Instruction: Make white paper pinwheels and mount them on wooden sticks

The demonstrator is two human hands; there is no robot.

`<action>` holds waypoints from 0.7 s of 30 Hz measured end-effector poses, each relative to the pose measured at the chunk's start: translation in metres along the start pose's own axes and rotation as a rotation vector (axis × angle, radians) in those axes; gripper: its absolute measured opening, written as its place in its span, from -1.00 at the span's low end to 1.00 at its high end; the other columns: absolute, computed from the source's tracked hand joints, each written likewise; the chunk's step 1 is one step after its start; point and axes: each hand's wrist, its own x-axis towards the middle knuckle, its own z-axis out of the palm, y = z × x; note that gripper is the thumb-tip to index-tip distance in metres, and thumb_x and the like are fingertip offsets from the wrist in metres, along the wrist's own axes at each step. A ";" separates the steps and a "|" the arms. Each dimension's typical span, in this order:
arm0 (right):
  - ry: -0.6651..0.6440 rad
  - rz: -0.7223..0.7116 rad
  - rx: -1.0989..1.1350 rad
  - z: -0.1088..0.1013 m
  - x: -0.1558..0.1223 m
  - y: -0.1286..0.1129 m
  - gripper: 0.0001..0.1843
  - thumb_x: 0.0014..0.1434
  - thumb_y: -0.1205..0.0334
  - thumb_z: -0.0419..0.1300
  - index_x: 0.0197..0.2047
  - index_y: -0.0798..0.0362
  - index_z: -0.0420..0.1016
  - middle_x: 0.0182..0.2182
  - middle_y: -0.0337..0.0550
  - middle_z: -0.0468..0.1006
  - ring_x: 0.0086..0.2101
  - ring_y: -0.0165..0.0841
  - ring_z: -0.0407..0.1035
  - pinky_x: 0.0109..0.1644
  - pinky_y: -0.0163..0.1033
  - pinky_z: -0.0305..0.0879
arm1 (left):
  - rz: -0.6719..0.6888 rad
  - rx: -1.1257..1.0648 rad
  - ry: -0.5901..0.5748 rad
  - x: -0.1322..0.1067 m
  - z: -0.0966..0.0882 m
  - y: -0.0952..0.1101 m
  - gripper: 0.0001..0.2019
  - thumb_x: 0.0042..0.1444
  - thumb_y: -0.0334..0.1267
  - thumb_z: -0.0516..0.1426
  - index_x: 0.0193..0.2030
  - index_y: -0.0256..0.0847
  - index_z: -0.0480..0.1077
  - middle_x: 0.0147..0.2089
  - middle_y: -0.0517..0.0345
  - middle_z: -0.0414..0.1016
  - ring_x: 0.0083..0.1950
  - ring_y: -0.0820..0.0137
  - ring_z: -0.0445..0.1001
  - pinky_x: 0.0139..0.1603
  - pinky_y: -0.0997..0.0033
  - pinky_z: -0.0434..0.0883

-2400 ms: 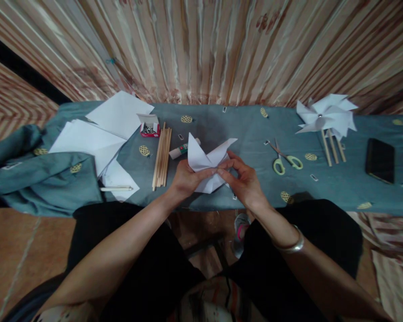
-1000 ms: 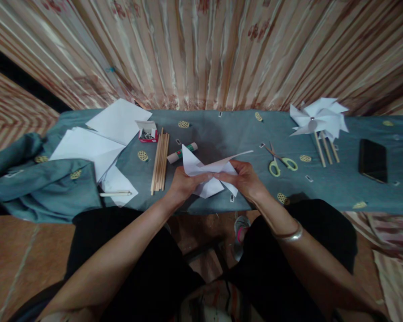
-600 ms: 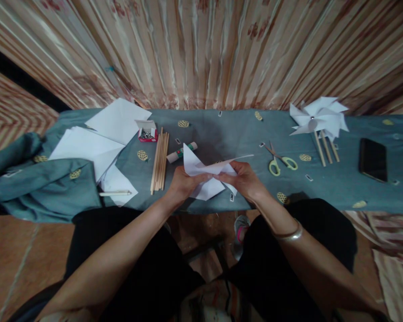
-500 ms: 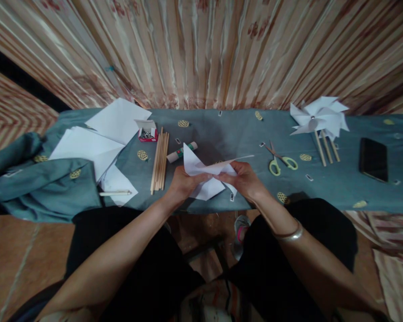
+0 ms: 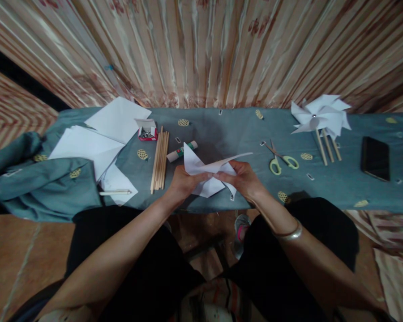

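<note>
The left hand [image 5: 184, 181] pinches the white folded paper sheet [image 5: 196, 166] at its centre, above the near edge of the grey-blue cloth-covered counter [image 5: 221, 129]. The flap [image 5: 237, 157] toward 3 o'clock, raised two seconds ago, now lies almost flat. The right hand [image 5: 246, 179] has its grip clenched on the same centre, holding the folds together.

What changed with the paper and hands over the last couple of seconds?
A flap of the white paper, raised earlier, now lies flatter, pointing right. The left hand and right hand still pinch the paper at its middle. Scissors, sticks and pinwheels stayed put.
</note>
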 end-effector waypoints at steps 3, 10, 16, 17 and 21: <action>0.002 0.001 -0.005 0.001 0.000 0.000 -0.66 -0.23 0.05 0.43 -0.40 0.07 0.59 -0.48 -0.21 0.58 -0.49 -0.38 0.37 -0.41 -0.27 0.30 | -0.002 0.001 -0.003 0.000 0.001 0.001 -0.66 -0.34 -0.20 0.42 -0.41 -0.33 0.52 -0.41 0.05 0.55 -0.32 0.25 0.52 -0.28 0.29 0.48; 0.019 0.013 0.017 0.003 0.000 -0.003 -0.65 -0.30 0.06 0.47 -0.44 0.08 0.56 -0.55 -0.28 0.50 -0.53 -0.44 0.29 -0.42 -0.28 0.25 | 0.018 -0.008 -0.009 -0.002 0.002 0.002 -0.65 -0.32 -0.21 0.42 -0.36 -0.32 0.53 -0.34 0.03 0.57 -0.26 0.22 0.54 -0.20 0.24 0.48; 0.013 -0.012 -0.034 0.001 0.000 0.000 -0.66 -0.22 0.02 0.43 -0.47 0.08 0.53 -0.56 -0.27 0.49 -0.54 -0.43 0.29 -0.46 -0.29 0.22 | 0.015 0.020 0.008 -0.001 0.001 0.002 -0.67 -0.33 -0.19 0.42 -0.40 -0.30 0.53 -0.38 0.05 0.56 -0.28 0.23 0.53 -0.25 0.28 0.49; 0.013 -0.013 -0.031 0.001 0.000 0.000 -0.67 -0.21 0.02 0.43 -0.46 0.08 0.53 -0.56 -0.27 0.49 -0.54 -0.43 0.29 -0.47 -0.29 0.22 | 0.018 0.022 0.010 -0.001 0.001 0.002 -0.67 -0.33 -0.19 0.42 -0.41 -0.30 0.53 -0.39 0.06 0.56 -0.29 0.24 0.53 -0.26 0.29 0.49; 0.025 -0.009 -0.003 0.002 0.001 -0.001 -0.68 -0.23 0.06 0.43 -0.42 0.07 0.56 -0.52 -0.25 0.54 -0.52 -0.42 0.33 -0.44 -0.29 0.26 | 0.038 0.013 0.006 0.000 0.001 0.002 -0.64 -0.35 -0.17 0.43 -0.40 -0.32 0.53 -0.40 0.07 0.57 -0.35 0.31 0.51 -0.29 0.33 0.47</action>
